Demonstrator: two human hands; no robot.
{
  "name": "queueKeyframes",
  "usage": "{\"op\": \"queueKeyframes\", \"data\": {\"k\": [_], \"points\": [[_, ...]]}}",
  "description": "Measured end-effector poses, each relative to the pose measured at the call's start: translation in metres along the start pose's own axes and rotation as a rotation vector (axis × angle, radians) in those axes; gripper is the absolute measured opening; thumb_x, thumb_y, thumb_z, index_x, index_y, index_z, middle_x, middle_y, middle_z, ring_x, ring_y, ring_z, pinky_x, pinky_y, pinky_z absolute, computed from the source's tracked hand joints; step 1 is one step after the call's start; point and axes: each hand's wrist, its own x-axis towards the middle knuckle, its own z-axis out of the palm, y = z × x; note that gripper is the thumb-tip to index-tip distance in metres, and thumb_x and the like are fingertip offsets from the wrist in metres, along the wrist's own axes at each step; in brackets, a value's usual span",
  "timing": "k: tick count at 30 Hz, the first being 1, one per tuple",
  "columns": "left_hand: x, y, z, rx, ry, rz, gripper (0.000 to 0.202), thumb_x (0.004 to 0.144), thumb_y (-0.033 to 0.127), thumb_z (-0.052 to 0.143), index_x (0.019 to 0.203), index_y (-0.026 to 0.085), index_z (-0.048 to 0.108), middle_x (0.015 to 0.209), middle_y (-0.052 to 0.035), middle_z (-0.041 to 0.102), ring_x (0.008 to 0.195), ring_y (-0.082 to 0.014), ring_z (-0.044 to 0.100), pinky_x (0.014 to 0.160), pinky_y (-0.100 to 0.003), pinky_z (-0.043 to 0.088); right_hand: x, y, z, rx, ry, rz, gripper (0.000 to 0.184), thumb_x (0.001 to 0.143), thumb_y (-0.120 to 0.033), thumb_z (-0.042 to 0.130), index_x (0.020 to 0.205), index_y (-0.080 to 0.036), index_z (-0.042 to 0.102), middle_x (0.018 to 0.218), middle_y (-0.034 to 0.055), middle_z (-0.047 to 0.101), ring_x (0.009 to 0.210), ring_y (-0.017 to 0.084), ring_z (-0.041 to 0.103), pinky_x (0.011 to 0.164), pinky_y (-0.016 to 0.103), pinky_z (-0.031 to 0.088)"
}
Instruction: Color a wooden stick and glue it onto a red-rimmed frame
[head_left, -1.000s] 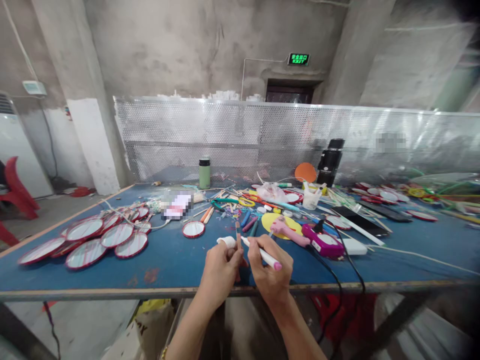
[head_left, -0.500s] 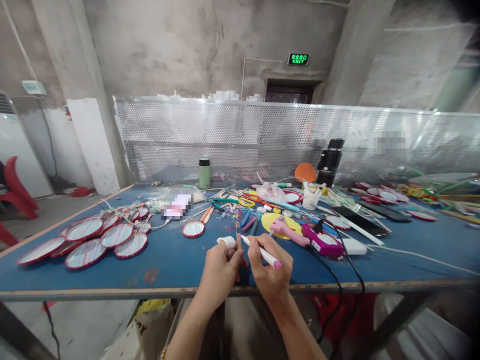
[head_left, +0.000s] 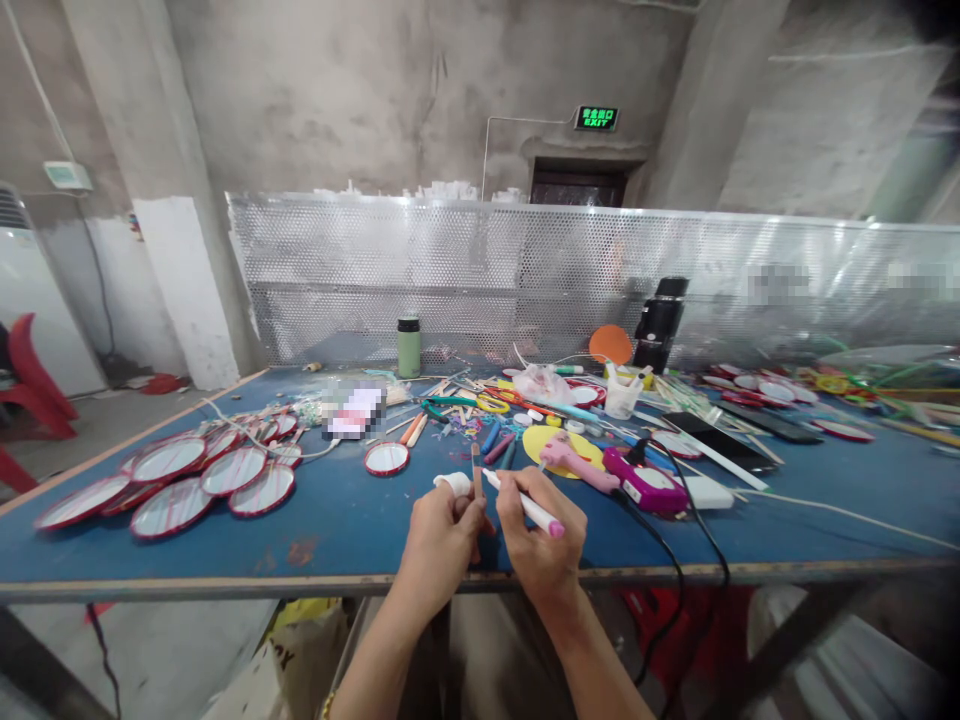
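Observation:
At the table's front edge my left hand (head_left: 442, 535) is closed around a flat wooden stick (head_left: 476, 470), which stands nearly upright between thumb and fingers. Something white (head_left: 454, 484) shows at that hand's index finger; whether it is a wrap or a separate piece I cannot tell. My right hand (head_left: 546, 530) grips a white marker pen (head_left: 529, 505) with a pink end, its tip close to the stick's side. Just beyond the hands lie coloured markers (head_left: 501, 447) and a yellow disc (head_left: 566, 450). A pink glue gun (head_left: 581, 463) rests across the disc.
Round red-rimmed discs (head_left: 172, 505) are piled at the left, with a single one (head_left: 386, 458) nearer the middle. A phone (head_left: 358, 412), a green bottle (head_left: 409, 347) and a black flask (head_left: 661, 325) stand or lie farther back. Black cables (head_left: 675, 560) hang over the front edge.

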Motion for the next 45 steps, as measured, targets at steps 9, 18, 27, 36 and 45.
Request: {"op": "queueKeyframes", "data": {"k": [9, 18, 27, 36, 45], "points": [[0.0006, -0.0022, 0.0003, -0.014, 0.003, 0.007, 0.025, 0.089, 0.038, 0.055, 0.071, 0.020, 0.055, 0.051, 0.0055, 0.052, 0.041, -0.0121, 0.052, 0.044, -0.021, 0.037, -0.0019, 0.0002, -0.0022, -0.001, -0.001, -0.009, 0.021, 0.095, -0.012, 0.053, 0.076, -0.017, 0.062, 0.064, 0.0007, 0.062, 0.056, 0.012, 0.059, 0.057, 0.024, 0.044], [-0.0003, -0.0005, -0.0005, 0.000, -0.002, 0.008, 0.030, 0.090, 0.042, 0.055, 0.069, 0.020, 0.056, 0.047, 0.0062, 0.049, 0.041, -0.0122, 0.052, 0.045, -0.021, 0.036, -0.0014, -0.0016, -0.0026, -0.046, -0.034, -0.044, 0.023, 0.095, -0.013, 0.053, 0.074, -0.018, 0.061, 0.063, 0.0001, 0.062, 0.055, 0.012, 0.059, 0.057, 0.024, 0.043], [-0.0006, 0.0030, -0.0012, -0.006, -0.003, 0.012, 0.029, 0.090, 0.041, 0.055, 0.069, 0.020, 0.056, 0.047, 0.0057, 0.050, 0.041, -0.0122, 0.051, 0.046, -0.021, 0.036, -0.0020, -0.0019, -0.0028, -0.049, -0.036, -0.046, 0.023, 0.095, -0.014, 0.053, 0.075, -0.019, 0.061, 0.062, 0.0001, 0.062, 0.055, 0.012, 0.058, 0.056, 0.024, 0.042], [-0.0016, 0.0030, -0.0008, 0.020, -0.005, 0.021, 0.032, 0.092, 0.042, 0.053, 0.068, 0.020, 0.054, 0.046, 0.0052, 0.051, 0.041, -0.0119, 0.051, 0.046, -0.021, 0.035, -0.0021, -0.0024, -0.0025, -0.044, -0.042, -0.061, 0.021, 0.095, -0.014, 0.053, 0.076, -0.019, 0.061, 0.063, -0.0004, 0.061, 0.055, 0.012, 0.057, 0.057, 0.024, 0.043], [-0.0008, 0.0013, -0.0007, -0.005, -0.001, 0.027, 0.030, 0.090, 0.042, 0.055, 0.069, 0.020, 0.056, 0.048, 0.0054, 0.051, 0.041, -0.0119, 0.052, 0.045, -0.021, 0.036, -0.0006, -0.0029, -0.0026, -0.068, -0.022, -0.045, 0.023, 0.095, -0.014, 0.052, 0.075, -0.019, 0.061, 0.062, -0.0006, 0.061, 0.054, 0.012, 0.057, 0.055, 0.025, 0.043]]}}
